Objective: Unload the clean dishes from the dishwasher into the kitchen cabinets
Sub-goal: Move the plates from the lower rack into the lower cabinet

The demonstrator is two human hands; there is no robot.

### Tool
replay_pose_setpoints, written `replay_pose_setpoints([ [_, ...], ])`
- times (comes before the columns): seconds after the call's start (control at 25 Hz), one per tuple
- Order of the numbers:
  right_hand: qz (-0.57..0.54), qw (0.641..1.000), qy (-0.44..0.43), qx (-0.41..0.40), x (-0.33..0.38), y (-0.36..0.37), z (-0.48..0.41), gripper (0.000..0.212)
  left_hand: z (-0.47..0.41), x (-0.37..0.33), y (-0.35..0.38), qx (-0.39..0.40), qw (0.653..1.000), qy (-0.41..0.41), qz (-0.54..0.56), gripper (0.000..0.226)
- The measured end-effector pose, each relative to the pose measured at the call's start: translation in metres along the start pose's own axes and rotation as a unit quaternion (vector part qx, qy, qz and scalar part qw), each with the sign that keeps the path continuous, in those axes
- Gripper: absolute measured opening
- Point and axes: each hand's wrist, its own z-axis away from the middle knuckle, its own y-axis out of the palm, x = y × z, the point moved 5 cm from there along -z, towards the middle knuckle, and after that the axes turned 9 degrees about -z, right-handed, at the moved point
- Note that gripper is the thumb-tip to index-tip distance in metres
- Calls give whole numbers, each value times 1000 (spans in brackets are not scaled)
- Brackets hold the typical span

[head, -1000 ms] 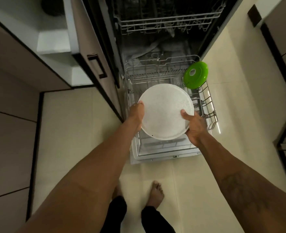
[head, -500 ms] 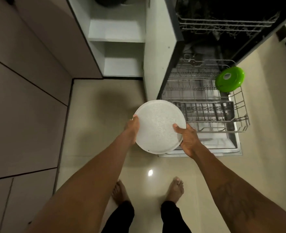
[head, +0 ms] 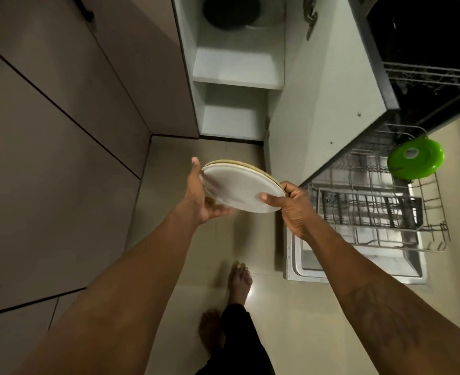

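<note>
I hold a small stack of white round plates (head: 241,189), tilted, above the floor in front of the open cabinet (head: 237,66). My left hand (head: 200,198) grips the stack's left rim, thumb up along the edge. My right hand (head: 291,209) pinches the right rim, thumb on top. The dishwasher's lower rack (head: 372,201) is pulled out at right, with a green round lid (head: 415,158) standing at its far corner.
The cabinet door (head: 326,98) stands open between the cabinet and the dishwasher. A dark round pot (head: 231,12) sits on the top shelf; two lower shelves show white. Tall cabinet fronts (head: 61,131) line the left. My bare feet (head: 239,280) are on the tiled floor.
I have turned left, away from the dishwasher. The plates have moved toward the open cabinet and tilted from facing me to nearly edge-on.
</note>
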Motion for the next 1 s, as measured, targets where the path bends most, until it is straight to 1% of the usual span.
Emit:
replay_pose_setpoints([
  [0.04, 21, 1000, -17, 12, 7, 7, -14, 30, -5, -14, 0, 19, 998, 3, 55, 65],
  [0.12, 50, 998, -37, 9, 17, 14, -47, 21, -22, -40, -2, 18, 996, 15, 84, 24],
  [0.16, 79, 996, -47, -12, 22, 14, -63, 21, -30, -53, -3, 6, 997, 28, 71, 20],
  [0.24, 141, 984, -82, -65, 35, 15, -95, 26, -50, -75, -4, -1, 997, 49, 65, 34],
  [0.28, 141, 982, -87, -96, 42, 17, -109, 29, -61, -85, -3, 4, 995, 53, 79, 38],
  [0.32, 108, 983, -78, -128, 48, 18, -125, 33, -71, -95, -1, 2, 995, 55, 86, 39],
  [0.4, -2, 987, -34, -159, 55, 25, -153, 33, -91, -114, 1, -1, 992, 70, 101, 32],
  [0.44, -43, 985, -21, -165, 57, 28, -166, 28, -103, -124, 1, -8, 992, 78, 104, 31],
  [0.48, -45, 982, -27, -180, 59, 31, -178, 21, -114, -133, 0, -11, 991, 85, 104, 33],
  [0.52, -10, 979, -45, -198, 63, 35, -191, 18, -125, -144, 1, -3, 990, 95, 106, 37],
  [0.6, 78, 966, -64, -239, 70, 41, -210, 36, -139, -169, 11, 10, 988, 130, 86, 42],
  [0.64, 91, 958, -62, -265, 75, 44, -218, 42, -144, -182, 17, 12, 986, 146, 75, 42],
  [0.68, 89, 952, -56, -287, 79, 44, -226, 43, -148, -195, 24, 16, 985, 159, 71, 42],
  [0.76, 64, 948, -35, -310, 88, 49, -245, 35, -162, -220, 37, 21, 983, 171, 68, 45],
  [0.84, 86, 937, -54, -334, 99, 47, -267, 24, -179, -241, 49, 27, 984, 169, 52, 50],
  [0.96, 96, 932, -84, -340, 110, 46, -307, 22, -197, -271, 65, 54, 982, 174, 58, 45],
  [1.0, 102, 927, -80, -352, 113, 45, -318, 21, -202, -280, 70, 62, 982, 171, 59, 43],
])
